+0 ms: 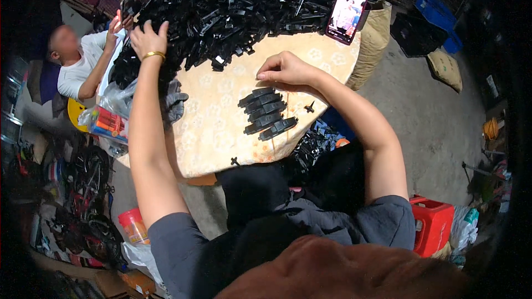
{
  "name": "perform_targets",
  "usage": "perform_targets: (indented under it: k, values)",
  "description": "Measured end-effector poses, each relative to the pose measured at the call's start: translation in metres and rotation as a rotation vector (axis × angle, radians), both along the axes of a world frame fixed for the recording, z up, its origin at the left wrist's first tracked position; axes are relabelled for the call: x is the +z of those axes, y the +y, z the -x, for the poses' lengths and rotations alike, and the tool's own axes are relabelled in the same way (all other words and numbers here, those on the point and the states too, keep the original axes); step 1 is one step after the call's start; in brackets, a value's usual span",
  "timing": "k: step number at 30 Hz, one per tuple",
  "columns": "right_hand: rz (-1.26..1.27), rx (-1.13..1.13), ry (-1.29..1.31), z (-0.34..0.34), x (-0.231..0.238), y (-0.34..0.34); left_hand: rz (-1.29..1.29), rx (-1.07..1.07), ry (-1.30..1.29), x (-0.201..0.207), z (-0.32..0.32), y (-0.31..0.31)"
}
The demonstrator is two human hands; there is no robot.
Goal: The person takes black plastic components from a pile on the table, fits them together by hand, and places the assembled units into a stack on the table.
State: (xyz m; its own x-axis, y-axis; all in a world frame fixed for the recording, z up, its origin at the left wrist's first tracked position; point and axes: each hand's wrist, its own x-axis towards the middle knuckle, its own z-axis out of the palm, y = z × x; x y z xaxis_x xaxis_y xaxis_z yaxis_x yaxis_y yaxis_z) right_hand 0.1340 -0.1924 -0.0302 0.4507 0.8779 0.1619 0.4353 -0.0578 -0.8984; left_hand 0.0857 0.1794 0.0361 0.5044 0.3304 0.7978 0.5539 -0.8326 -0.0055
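My left hand [148, 39] reaches over the left side of a big heap of black plastic parts [238, 8], fingers spread, nothing visible in it. A gold-coloured bracelet [153, 55] circles that wrist. My right hand [289, 70] is closed in a pinch above the tabletop; whatever its fingertips hold, if anything, cannot be made out. Just below it, several long black plastic pieces [265, 112] lie side by side in a slanting stack. Small black cross-shaped bits rest on the cloth, one to the right [309, 108] and one at the near edge [234, 161].
A pale flowered tablecloth [208, 127] covers the table. A phone [347, 15] with a lit screen leans by a sack [372, 44]. A grey glove [175, 101] lies left. Another person [83, 61] sits at the far left holding a phone. A red stool [431, 227] stands right.
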Motion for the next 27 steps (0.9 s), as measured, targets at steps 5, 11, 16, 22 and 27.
perform_targets:
  k: [5, 11, 16, 22, 27]
  values:
    - [-0.052, -0.011, -0.151, 0.003, -0.006, 0.004, 0.400, 0.165, 0.254, 0.010, -0.019, 0.047]
    - [-0.033, -0.021, -0.130, 0.011, -0.001, 0.009, 0.602, 0.076, 0.273, 0.021, -0.027, 0.075]
    - [0.013, -0.041, -0.217, 0.011, 0.002, 0.010, 0.515, 0.040, 0.398, 0.015, -0.038, 0.058]
    - [0.019, -0.033, -0.251, 0.014, 0.006, 0.018, 0.493, -0.076, 0.296, 0.002, -0.031, 0.072]
    - [0.013, -0.099, -0.266, 0.015, 0.003, 0.020, 0.456, -0.044, 0.305, 0.001, -0.022, 0.010]
